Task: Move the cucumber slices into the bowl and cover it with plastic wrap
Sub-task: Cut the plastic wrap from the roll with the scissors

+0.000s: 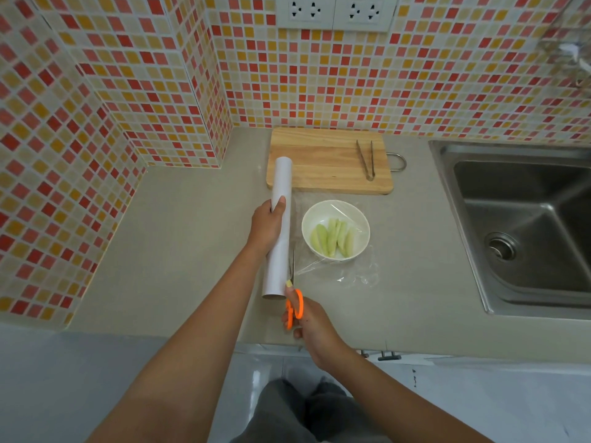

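Observation:
A white bowl (335, 204) on the counter holds several pale green cucumber slices (332, 239). A clear sheet of plastic wrap (355, 276) lies over the bowl and runs left to the white roll of plastic wrap (281, 187). My left hand (267, 225) grips that roll from its left side. My right hand (307, 324) holds orange-handled scissors (295, 306), whose blades point up along the roll's right edge where the sheet leaves it.
A wooden cutting board (319, 161) with metal tongs (366, 159) lies behind the bowl against the tiled wall. A steel sink (524, 225) is sunk into the counter at the right. The counter's front edge runs just below my right hand.

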A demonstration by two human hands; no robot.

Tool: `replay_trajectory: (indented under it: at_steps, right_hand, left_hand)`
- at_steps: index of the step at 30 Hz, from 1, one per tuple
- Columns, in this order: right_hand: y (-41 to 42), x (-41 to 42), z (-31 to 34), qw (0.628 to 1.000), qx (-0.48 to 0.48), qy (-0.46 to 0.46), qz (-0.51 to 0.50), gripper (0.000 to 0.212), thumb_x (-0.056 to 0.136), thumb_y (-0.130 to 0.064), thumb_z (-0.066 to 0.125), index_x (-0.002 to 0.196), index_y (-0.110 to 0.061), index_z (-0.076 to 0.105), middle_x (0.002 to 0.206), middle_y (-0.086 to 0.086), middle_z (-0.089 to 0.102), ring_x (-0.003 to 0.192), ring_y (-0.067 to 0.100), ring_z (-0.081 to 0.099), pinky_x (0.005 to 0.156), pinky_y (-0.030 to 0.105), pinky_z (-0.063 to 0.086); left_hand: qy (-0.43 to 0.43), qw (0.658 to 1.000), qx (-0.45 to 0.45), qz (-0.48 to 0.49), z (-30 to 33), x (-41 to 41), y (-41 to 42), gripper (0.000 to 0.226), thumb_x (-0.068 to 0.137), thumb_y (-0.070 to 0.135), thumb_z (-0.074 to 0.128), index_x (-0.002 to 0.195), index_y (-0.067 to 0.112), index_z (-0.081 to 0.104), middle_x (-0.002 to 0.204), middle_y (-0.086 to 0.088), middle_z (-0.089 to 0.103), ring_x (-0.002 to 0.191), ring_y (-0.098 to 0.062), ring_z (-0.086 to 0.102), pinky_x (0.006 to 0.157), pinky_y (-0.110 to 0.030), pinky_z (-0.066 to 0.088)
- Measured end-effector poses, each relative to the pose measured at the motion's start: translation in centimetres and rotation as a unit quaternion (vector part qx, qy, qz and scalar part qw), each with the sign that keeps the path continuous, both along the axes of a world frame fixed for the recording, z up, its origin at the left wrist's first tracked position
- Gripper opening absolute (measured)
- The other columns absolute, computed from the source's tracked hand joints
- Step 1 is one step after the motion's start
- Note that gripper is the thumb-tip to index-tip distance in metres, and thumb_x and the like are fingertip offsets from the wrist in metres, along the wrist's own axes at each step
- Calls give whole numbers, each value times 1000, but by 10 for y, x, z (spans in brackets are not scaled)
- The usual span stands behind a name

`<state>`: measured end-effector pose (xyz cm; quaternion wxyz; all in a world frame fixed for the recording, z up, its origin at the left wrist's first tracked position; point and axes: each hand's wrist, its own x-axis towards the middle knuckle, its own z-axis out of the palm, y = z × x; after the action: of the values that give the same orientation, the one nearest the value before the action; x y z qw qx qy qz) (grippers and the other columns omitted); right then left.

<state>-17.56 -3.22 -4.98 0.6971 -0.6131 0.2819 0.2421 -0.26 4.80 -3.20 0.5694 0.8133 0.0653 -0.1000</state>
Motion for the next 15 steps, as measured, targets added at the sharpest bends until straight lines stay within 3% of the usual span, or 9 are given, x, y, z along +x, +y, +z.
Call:
replay_trajectory:
  at_steps: [4, 15]
  right_hand:
    - [-2, -3, -2, 999, -13, -39, -17, 50, 82, -60, 58, 62, -15, 47, 55, -3, 53, 51, 8, 45, 57, 21, 38]
    - [-4, 16, 6, 1000, -4, -10, -25, 51, 77, -64, 60, 59, -17, 52, 51, -3, 57, 55, 12, 51, 55, 23, 38]
  left_hand:
    - [-4, 1000, 3, 1, 0, -1, 0, 37, 100, 39, 43, 80, 8, 47, 73, -3, 45, 68, -17, 42, 65, -32, 34]
    - [-8, 1000, 21, -1, 0, -3, 1, 39, 101, 37, 42, 71, 11, 40, 67, 1, 40, 62, -14, 38, 61, -32, 30]
